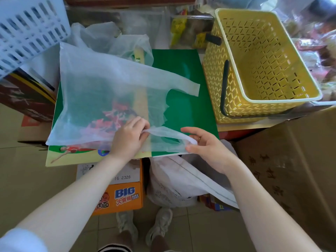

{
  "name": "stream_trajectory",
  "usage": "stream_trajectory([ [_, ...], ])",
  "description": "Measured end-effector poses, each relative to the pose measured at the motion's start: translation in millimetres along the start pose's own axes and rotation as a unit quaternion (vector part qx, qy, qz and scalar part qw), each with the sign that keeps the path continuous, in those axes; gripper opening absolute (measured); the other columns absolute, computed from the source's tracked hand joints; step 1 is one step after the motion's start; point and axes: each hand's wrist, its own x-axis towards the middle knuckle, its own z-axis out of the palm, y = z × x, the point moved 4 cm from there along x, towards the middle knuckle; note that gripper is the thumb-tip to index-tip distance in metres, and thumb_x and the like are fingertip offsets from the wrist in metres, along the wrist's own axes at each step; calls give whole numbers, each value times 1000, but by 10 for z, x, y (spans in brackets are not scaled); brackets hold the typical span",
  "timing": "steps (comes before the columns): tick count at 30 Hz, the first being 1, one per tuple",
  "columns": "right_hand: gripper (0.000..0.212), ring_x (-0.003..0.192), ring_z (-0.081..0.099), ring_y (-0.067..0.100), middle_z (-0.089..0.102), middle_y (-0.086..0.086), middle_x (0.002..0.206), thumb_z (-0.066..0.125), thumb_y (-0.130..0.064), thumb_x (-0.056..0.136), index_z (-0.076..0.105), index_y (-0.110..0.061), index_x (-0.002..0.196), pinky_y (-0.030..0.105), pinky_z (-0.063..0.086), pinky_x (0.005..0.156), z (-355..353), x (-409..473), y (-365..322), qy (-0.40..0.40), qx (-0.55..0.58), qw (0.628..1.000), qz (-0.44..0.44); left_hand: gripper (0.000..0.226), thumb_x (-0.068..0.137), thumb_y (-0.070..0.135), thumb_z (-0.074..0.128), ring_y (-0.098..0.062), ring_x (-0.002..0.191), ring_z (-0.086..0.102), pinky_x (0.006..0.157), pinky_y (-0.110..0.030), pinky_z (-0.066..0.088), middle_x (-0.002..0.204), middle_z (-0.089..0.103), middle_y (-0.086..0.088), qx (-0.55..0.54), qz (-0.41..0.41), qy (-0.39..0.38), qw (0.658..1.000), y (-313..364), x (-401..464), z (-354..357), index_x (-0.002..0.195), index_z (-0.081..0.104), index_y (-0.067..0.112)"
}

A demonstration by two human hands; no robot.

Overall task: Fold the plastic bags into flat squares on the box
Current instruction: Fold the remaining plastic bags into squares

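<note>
Both hands pinch bag handle at green box near edge.

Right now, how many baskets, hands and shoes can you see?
Baskets: 2, a yellow basket and a white basket.
Hands: 2, left hand and right hand, both holding the plastic bag.
Shoes: 2, left shoe and right shoe.
Total: 6

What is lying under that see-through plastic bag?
The plastic bag lies on a green box. Red lettering and a pale stripe show through it; finer print is blurred.
</note>
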Motion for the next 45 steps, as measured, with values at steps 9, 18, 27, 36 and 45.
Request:
stream_trajectory([
  [9,16,55,53,2,61,0,72,66,4,80,61,-11,81,15,45,54,-64,0,-83,77,-108,991,-9,12,80,13,64,-16,64,47,49,-21,29,74,57,-7,-17,-49,26,998,-30,72,-89,80,56,3],
  [18,8,63,52,17,49,-6,68,47,-12,95,39,-11,94,43,47,58,-181,-149,-97,447,-251,852,-101,9,78,9,44,-24,65,56,59,-27,42,72,56,-8,42,80,-21,996,15,28,-78,82,44,17],
  [27,65,140,14,24,22,2,153,39,-45,80,35,-22,140,44,16,113,-6,-273,66,206,-497,839,-81,43,67,1,76,-30,90,63,82,-41,49,99,64,-13,75,57,-74,993,-6,-231,-32,104,55,7],
  [36,62,145,1,19,4,1,158,14,-47,95,6,-17,149,38,4,116,178,33,403,101,-636,760,-83,22,70,-10,65,-29,75,57,57,-38,53,80,63,-14,93,65,-58,992,-153,-481,-218,89,66,0],
  [45,78,142,19,26,26,11,153,20,-61,87,31,-10,144,42,0,115,435,14,258,184,-644,732,-126,37,63,-19,69,-23,75,51,66,-37,48,77,59,-12,71,1,-17,997,-470,-678,-520,94,68,0],
])
